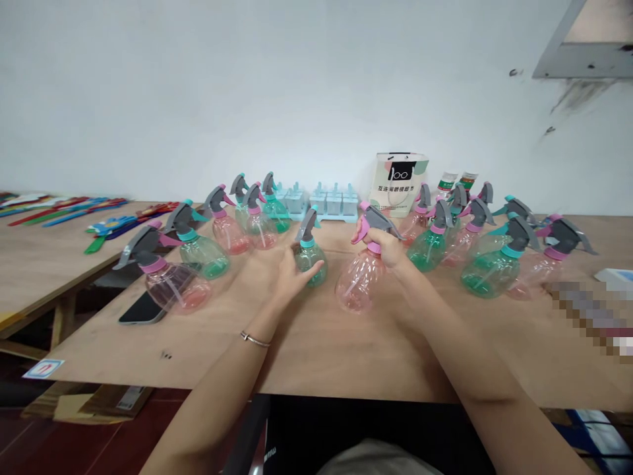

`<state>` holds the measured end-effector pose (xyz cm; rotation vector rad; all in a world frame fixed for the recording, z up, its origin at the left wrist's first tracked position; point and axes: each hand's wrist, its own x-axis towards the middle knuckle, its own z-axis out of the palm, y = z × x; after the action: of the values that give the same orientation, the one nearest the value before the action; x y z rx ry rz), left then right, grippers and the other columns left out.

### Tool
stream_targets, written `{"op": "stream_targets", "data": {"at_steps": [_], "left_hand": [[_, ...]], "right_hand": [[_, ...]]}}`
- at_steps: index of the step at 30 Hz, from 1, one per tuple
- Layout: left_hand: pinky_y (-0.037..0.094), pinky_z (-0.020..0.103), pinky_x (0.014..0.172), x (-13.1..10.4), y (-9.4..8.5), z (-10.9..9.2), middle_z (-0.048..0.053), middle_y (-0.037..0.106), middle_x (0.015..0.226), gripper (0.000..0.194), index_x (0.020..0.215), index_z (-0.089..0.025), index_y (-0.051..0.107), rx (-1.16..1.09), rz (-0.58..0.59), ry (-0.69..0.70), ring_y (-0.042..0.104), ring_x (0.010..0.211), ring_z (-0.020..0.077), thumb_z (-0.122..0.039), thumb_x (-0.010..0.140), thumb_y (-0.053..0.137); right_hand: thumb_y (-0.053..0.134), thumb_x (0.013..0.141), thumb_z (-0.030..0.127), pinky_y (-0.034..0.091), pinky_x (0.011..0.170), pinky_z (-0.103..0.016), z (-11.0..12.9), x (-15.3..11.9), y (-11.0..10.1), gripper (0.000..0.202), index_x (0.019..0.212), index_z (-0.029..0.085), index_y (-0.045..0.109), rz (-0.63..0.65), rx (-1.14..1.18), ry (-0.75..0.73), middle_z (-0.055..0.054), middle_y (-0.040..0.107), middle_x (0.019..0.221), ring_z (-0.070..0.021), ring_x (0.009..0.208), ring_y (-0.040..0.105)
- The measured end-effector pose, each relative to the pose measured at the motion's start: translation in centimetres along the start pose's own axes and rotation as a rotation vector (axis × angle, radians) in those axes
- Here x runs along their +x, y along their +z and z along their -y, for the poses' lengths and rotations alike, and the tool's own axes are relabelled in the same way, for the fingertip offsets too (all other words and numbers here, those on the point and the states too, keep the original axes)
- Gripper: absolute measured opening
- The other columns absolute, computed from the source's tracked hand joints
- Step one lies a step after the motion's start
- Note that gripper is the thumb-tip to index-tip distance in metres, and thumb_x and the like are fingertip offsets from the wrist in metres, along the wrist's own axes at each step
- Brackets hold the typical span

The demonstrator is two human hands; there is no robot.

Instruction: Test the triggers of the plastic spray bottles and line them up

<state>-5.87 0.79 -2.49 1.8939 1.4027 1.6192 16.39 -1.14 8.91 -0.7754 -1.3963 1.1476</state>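
Observation:
My left hand (pixel 295 272) is wrapped round the body of a green spray bottle (pixel 316 264) with a grey and turquoise trigger head, its thumb across the front. In my right hand (pixel 380 244) is a pink spray bottle (pixel 360 280), gripped at its grey and pink head just above the neck. Both bottles are near the middle of the table (pixel 316 349). To the left stand several more spray bottles, the closest a pink one (pixel 178 287). On the right is another group, with a green bottle (pixel 489 272) at its front.
A dark phone (pixel 143 309) lies behind the nearest left bottle. Along the wall are light-blue popsicle moulds (pixel 333 203) and a paper bag (pixel 395 181). Colourful flat items (pixel 111 224) cover part of the left table. A pixelated patch (pixel 588 310) hides something at right.

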Motion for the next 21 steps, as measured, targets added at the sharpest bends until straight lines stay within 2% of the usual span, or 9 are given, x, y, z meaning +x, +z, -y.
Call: {"op": "stream_targets", "data": {"at_steps": [2, 4, 6, 8, 11, 14, 17, 21], "left_hand": [[0.048, 0.052, 0.104, 0.0, 0.0, 0.0, 0.014, 0.061, 0.125, 0.064, 0.122, -0.023, 0.047, 0.000, -0.001, 0.003, 0.059, 0.123, 0.0329, -0.045, 0.072, 0.080], [0.049, 0.052, 0.102, 0.1, 0.0, 0.1, 0.013, 0.062, 0.122, 0.063, 0.121, -0.023, 0.048, 0.000, -0.002, -0.001, 0.060, 0.123, 0.0333, -0.045, 0.071, 0.080], [0.050, 0.053, 0.102, 0.1, 0.0, 0.1, 0.013, 0.062, 0.120, 0.063, 0.120, -0.024, 0.048, 0.002, -0.007, -0.008, 0.060, 0.122, 0.0337, -0.045, 0.070, 0.081], [0.050, 0.054, 0.101, 0.1, 0.0, 0.1, 0.013, 0.062, 0.121, 0.064, 0.121, -0.024, 0.048, 0.009, -0.007, -0.017, 0.061, 0.121, 0.0341, -0.045, 0.070, 0.081], [0.050, 0.054, 0.101, 0.0, -0.1, -0.1, 0.013, 0.062, 0.121, 0.064, 0.121, -0.025, 0.048, 0.008, 0.002, -0.032, 0.061, 0.120, 0.0340, -0.045, 0.070, 0.081], [0.049, 0.054, 0.103, 0.0, -0.1, -0.3, 0.013, 0.062, 0.122, 0.065, 0.122, -0.024, 0.047, -0.002, 0.008, -0.041, 0.060, 0.122, 0.0338, -0.045, 0.071, 0.080], [0.048, 0.054, 0.103, 0.0, -0.1, -0.3, 0.014, 0.062, 0.122, 0.066, 0.123, -0.023, 0.046, 0.000, 0.006, -0.046, 0.059, 0.124, 0.0342, -0.045, 0.070, 0.080], [0.049, 0.055, 0.103, 0.1, -0.1, -0.3, 0.013, 0.062, 0.122, 0.065, 0.121, -0.024, 0.048, -0.004, 0.004, -0.060, 0.059, 0.124, 0.0350, -0.045, 0.069, 0.081]], "right_hand": [[0.059, 0.061, 0.025, 0.050, 0.079, -0.031, 0.0, -0.3, -0.5, 0.016, 0.076, 0.022, 0.066, -0.008, -0.064, -0.090, -0.001, 0.070, 0.079, -0.0190, 0.086, 0.065], [0.062, 0.068, 0.028, 0.050, 0.088, -0.034, 0.0, -0.8, -1.3, 0.019, 0.084, 0.024, 0.070, -0.046, -0.136, -0.119, -0.001, 0.074, 0.090, -0.0197, 0.095, 0.067], [0.065, 0.074, 0.036, 0.053, 0.083, -0.035, 0.0, -1.6, -2.7, 0.022, 0.092, 0.025, 0.073, -0.139, -0.206, -0.065, -0.002, 0.075, 0.099, -0.0199, 0.096, 0.068], [0.070, 0.075, 0.043, 0.054, 0.071, -0.032, 0.1, -2.6, -4.6, 0.028, 0.095, 0.024, 0.074, -0.289, -0.282, -0.033, -0.004, 0.075, 0.099, -0.0193, 0.088, 0.068], [0.076, 0.071, 0.047, 0.051, 0.061, -0.029, 0.1, -4.4, -8.0, 0.034, 0.091, 0.020, 0.076, -0.540, -0.399, -0.072, -0.003, 0.073, 0.086, -0.0167, 0.072, 0.066], [0.074, 0.073, 0.049, 0.047, 0.057, -0.029, -0.1, -5.9, -11.3, 0.036, 0.092, 0.018, 0.078, -0.723, -0.518, -0.086, -0.002, 0.068, 0.071, -0.0164, 0.063, 0.062], [0.070, 0.077, 0.048, 0.045, 0.056, -0.031, -0.5, -6.7, -13.7, 0.037, 0.092, 0.016, 0.079, -0.827, -0.606, -0.098, -0.004, 0.065, 0.065, -0.0165, 0.059, 0.057], [0.069, 0.077, 0.049, 0.043, 0.058, -0.032, -1.3, -6.3, -15.5, 0.040, 0.095, 0.015, 0.077, -0.882, -0.649, -0.154, -0.003, 0.063, 0.067, -0.0145, 0.057, 0.050]]}}
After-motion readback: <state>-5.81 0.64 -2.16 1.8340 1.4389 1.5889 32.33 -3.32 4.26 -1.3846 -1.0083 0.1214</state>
